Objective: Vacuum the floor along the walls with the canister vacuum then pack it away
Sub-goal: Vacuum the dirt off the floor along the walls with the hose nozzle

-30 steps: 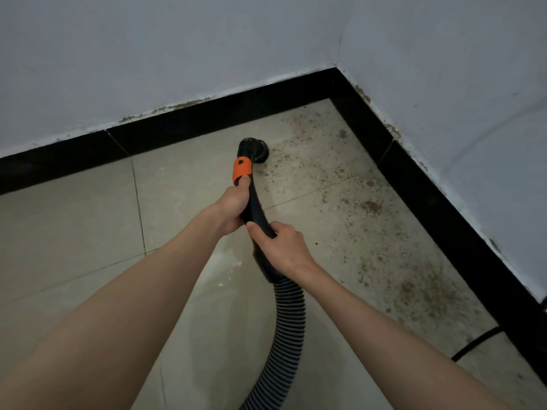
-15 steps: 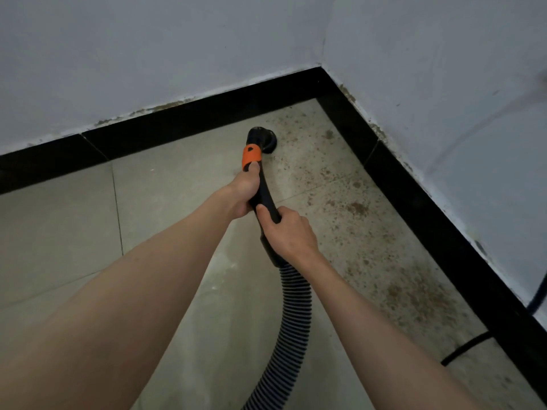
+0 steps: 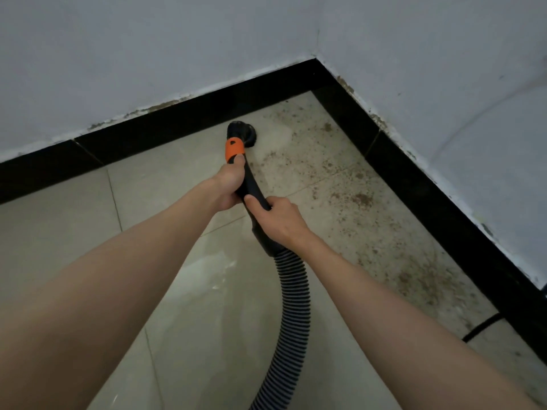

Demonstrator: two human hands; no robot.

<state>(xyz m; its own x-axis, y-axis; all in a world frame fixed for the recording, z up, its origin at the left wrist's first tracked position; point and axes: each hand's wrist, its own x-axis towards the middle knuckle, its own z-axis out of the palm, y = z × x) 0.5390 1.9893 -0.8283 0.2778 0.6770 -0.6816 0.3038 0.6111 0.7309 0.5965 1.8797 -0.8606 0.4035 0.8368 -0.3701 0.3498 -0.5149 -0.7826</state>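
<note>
Both hands clench the vacuum's black wand: the left hand [image 3: 229, 184] just under the orange collar [image 3: 234, 148], the right hand [image 3: 279, 221] lower, nearer the ribbed hose [image 3: 293, 294]. The wand's long axis runs up-frame to the round nozzle [image 3: 241, 133], near the black skirting [image 3: 183, 121]; the grit [image 3: 352, 199] lies right of it. No readable writing.

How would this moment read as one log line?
left hand: grips wand | right hand: grips wand | nozzle: on floor near baseboard | dirt: remains toward corner
</note>
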